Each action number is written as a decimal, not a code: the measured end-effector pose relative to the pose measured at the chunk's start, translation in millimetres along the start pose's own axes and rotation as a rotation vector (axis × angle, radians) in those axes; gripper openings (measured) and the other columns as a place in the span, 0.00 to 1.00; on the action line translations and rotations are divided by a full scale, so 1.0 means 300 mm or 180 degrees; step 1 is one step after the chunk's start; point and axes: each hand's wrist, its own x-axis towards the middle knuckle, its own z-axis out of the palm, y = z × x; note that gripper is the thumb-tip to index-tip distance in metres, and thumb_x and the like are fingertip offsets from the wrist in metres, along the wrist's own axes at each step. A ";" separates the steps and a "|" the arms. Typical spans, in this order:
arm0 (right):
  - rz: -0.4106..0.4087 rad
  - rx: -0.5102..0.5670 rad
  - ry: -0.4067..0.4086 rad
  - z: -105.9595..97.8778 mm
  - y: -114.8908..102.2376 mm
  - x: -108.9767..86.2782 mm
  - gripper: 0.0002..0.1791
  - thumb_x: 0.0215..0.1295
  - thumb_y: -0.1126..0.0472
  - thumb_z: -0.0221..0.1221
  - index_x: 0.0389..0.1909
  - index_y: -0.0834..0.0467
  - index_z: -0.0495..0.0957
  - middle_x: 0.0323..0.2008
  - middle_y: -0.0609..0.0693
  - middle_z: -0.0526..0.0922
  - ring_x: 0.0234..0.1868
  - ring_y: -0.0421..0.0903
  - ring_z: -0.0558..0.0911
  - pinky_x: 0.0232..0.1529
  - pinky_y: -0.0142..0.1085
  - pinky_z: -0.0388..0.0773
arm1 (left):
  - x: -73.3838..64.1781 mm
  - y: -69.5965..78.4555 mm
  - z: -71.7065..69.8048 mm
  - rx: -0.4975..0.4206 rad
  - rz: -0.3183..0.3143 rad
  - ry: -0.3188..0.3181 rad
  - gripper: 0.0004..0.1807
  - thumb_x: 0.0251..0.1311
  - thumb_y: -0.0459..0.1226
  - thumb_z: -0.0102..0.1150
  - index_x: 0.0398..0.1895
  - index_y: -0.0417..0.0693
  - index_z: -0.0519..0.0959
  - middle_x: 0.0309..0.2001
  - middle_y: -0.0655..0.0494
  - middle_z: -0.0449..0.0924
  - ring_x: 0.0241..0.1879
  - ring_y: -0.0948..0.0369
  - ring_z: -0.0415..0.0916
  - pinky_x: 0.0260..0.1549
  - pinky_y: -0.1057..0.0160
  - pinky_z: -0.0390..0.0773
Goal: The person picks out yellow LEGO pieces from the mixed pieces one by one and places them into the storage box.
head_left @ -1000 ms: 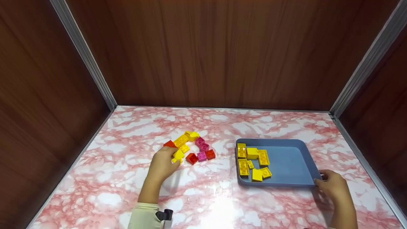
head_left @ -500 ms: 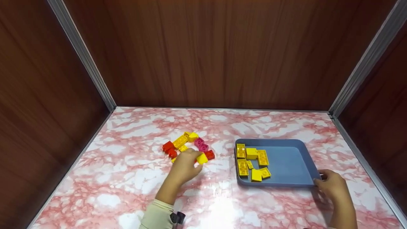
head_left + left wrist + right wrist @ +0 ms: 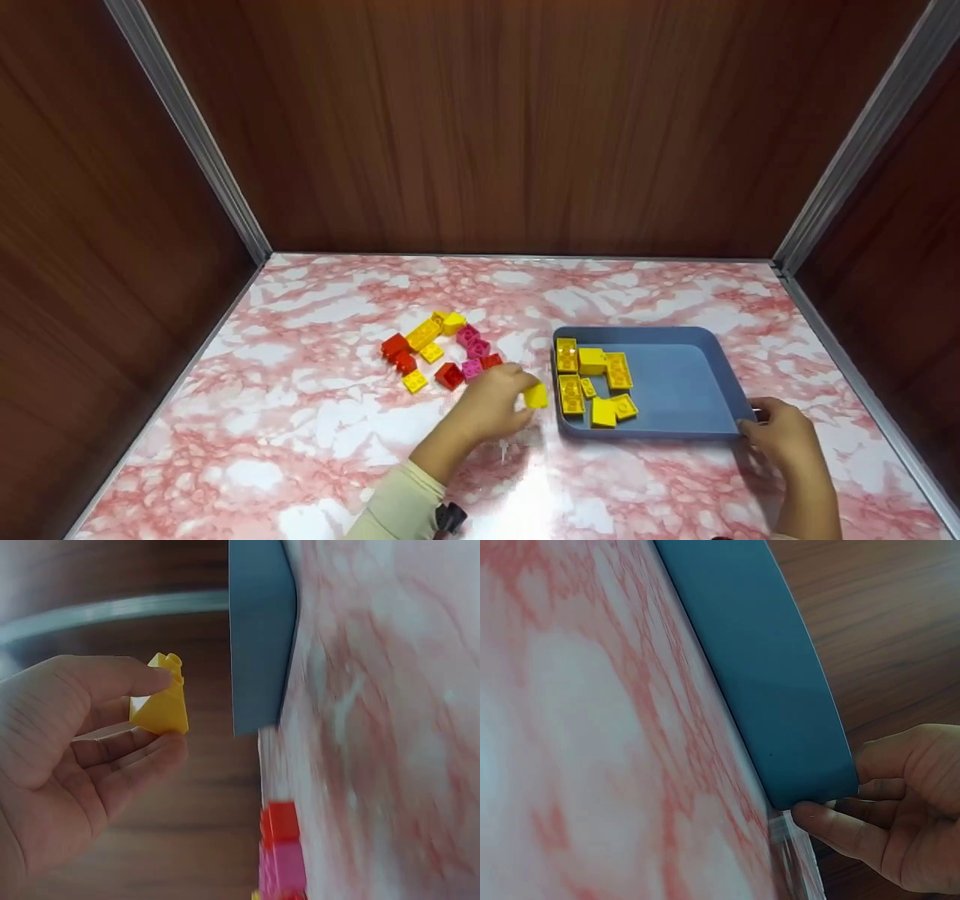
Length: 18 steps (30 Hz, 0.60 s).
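Note:
My left hand (image 3: pixel 491 405) pinches a small yellow toy brick (image 3: pixel 535 395) between thumb and fingertips, just left of the blue-grey tray (image 3: pixel 682 390). In the left wrist view, this brick (image 3: pixel 161 701) shows a sloped side and round studs, and is clear of the table beside the tray's outer wall (image 3: pixel 259 637). At the tray's near right corner, my right hand (image 3: pixel 784 435) holds the wall. The right wrist view has the thumb and fingers of the right hand (image 3: pixel 900 802) on either side of that corner. Several yellow bricks (image 3: pixel 616 371) lie along the tray's left part.
Left of the tray, a loose group lies on the marbled table (image 3: pixel 300 450): red bricks (image 3: pixel 449 376), pink bricks (image 3: pixel 472 341) and yellow bricks (image 3: pixel 424 334). Brown wood-grain panels (image 3: pixel 517 135) with metal edge strips enclose the back and both sides.
My left hand has lifted the yellow brick from the loose group and carried it right, up to the tray's left side. The right hand has stayed at the tray's corner.

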 end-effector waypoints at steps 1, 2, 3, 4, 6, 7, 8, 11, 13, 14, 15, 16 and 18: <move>-0.0001 0.0003 0.0002 0.000 0.000 0.000 0.26 0.60 0.66 0.59 0.54 0.80 0.69 0.43 0.74 0.79 0.44 0.66 0.79 0.46 0.56 0.72 | 0.012 0.014 0.002 0.0024 0.0051 -0.0045 0.18 0.52 0.38 0.67 0.48 0.44 0.83 0.38 0.54 0.80 0.37 0.60 0.76 0.41 0.66 0.77; -0.0003 0.0003 0.0004 0.000 0.000 0.001 0.26 0.60 0.66 0.59 0.54 0.80 0.69 0.43 0.74 0.79 0.44 0.65 0.79 0.46 0.56 0.72 | 0.024 0.029 0.003 0.0047 0.0111 -0.0083 0.18 0.52 0.38 0.67 0.47 0.44 0.83 0.38 0.55 0.80 0.36 0.61 0.76 0.40 0.67 0.77; -0.0002 0.0001 0.0007 0.000 0.000 0.001 0.26 0.59 0.66 0.59 0.54 0.80 0.69 0.43 0.74 0.79 0.44 0.65 0.79 0.46 0.56 0.72 | 0.037 0.043 0.005 0.0088 0.0191 -0.0111 0.17 0.52 0.38 0.68 0.46 0.45 0.83 0.38 0.55 0.80 0.36 0.61 0.76 0.40 0.67 0.76; 0.0001 0.0002 0.0007 0.000 0.000 0.002 0.26 0.60 0.66 0.59 0.54 0.80 0.69 0.43 0.74 0.79 0.44 0.65 0.79 0.46 0.56 0.72 | 0.050 0.056 0.008 0.0132 0.0261 -0.0150 0.17 0.52 0.39 0.68 0.46 0.45 0.83 0.38 0.55 0.80 0.36 0.62 0.76 0.40 0.68 0.76; 0.0014 0.0014 0.0000 0.000 0.001 0.002 0.26 0.60 0.66 0.59 0.55 0.80 0.68 0.43 0.75 0.79 0.43 0.65 0.79 0.46 0.56 0.72 | 0.078 0.079 0.017 0.0251 0.0393 -0.0225 0.15 0.51 0.39 0.68 0.44 0.46 0.83 0.37 0.56 0.80 0.35 0.63 0.75 0.38 0.68 0.75; 0.0021 0.0019 -0.0006 0.000 0.001 0.002 0.27 0.60 0.65 0.59 0.55 0.80 0.68 0.43 0.75 0.78 0.43 0.65 0.79 0.46 0.56 0.72 | 0.092 0.089 0.022 0.0307 0.0446 -0.0264 0.14 0.51 0.38 0.67 0.42 0.47 0.83 0.36 0.57 0.79 0.34 0.63 0.74 0.37 0.68 0.75; 0.0032 0.0026 -0.0018 -0.001 0.001 0.002 0.27 0.60 0.65 0.59 0.55 0.80 0.68 0.44 0.75 0.78 0.43 0.65 0.80 0.46 0.56 0.72 | 0.105 0.097 0.028 0.0372 0.0498 -0.0308 0.12 0.50 0.38 0.68 0.40 0.48 0.83 0.34 0.58 0.78 0.32 0.63 0.73 0.35 0.68 0.74; 0.0064 0.0041 -0.0048 -0.001 0.001 0.003 0.27 0.61 0.65 0.58 0.56 0.80 0.67 0.45 0.75 0.78 0.44 0.66 0.79 0.47 0.57 0.71 | 0.141 0.116 0.049 0.0605 0.0611 -0.0469 0.09 0.48 0.37 0.67 0.35 0.50 0.83 0.31 0.59 0.75 0.29 0.63 0.71 0.31 0.67 0.73; 0.0073 0.0049 -0.0069 -0.001 0.003 0.004 0.27 0.60 0.65 0.59 0.55 0.80 0.67 0.45 0.76 0.77 0.45 0.67 0.78 0.48 0.58 0.71 | 0.162 0.125 0.064 0.0724 0.0649 -0.0580 0.07 0.46 0.36 0.67 0.31 0.51 0.82 0.29 0.59 0.75 0.28 0.63 0.71 0.30 0.66 0.74; 0.0077 0.0051 -0.0072 -0.001 0.003 0.004 0.27 0.60 0.65 0.58 0.55 0.80 0.67 0.45 0.76 0.77 0.46 0.67 0.78 0.48 0.59 0.70 | 0.171 0.129 0.070 0.0776 0.0655 -0.0638 0.07 0.46 0.35 0.68 0.30 0.51 0.82 0.29 0.60 0.75 0.28 0.63 0.72 0.29 0.66 0.74; 0.0078 0.0049 -0.0066 -0.001 0.003 0.004 0.27 0.60 0.65 0.58 0.55 0.80 0.67 0.45 0.76 0.77 0.46 0.67 0.78 0.48 0.59 0.70 | 0.179 0.133 0.076 0.0838 0.0664 -0.0690 0.06 0.45 0.35 0.68 0.29 0.51 0.81 0.29 0.60 0.75 0.28 0.63 0.72 0.29 0.66 0.74; 0.0082 0.0049 -0.0060 0.000 0.004 0.004 0.27 0.60 0.65 0.58 0.55 0.80 0.67 0.45 0.76 0.77 0.45 0.67 0.78 0.48 0.58 0.71 | 0.187 0.137 0.082 0.0891 0.0664 -0.0738 0.07 0.45 0.34 0.67 0.28 0.52 0.80 0.28 0.60 0.75 0.28 0.63 0.73 0.29 0.66 0.75; 0.0091 0.0056 -0.0057 0.000 0.003 0.003 0.28 0.60 0.65 0.58 0.56 0.80 0.67 0.45 0.75 0.77 0.42 0.64 0.80 0.47 0.57 0.72 | 0.201 0.142 0.092 0.0988 0.0655 -0.0814 0.07 0.45 0.34 0.67 0.27 0.52 0.80 0.28 0.61 0.77 0.28 0.63 0.74 0.28 0.65 0.76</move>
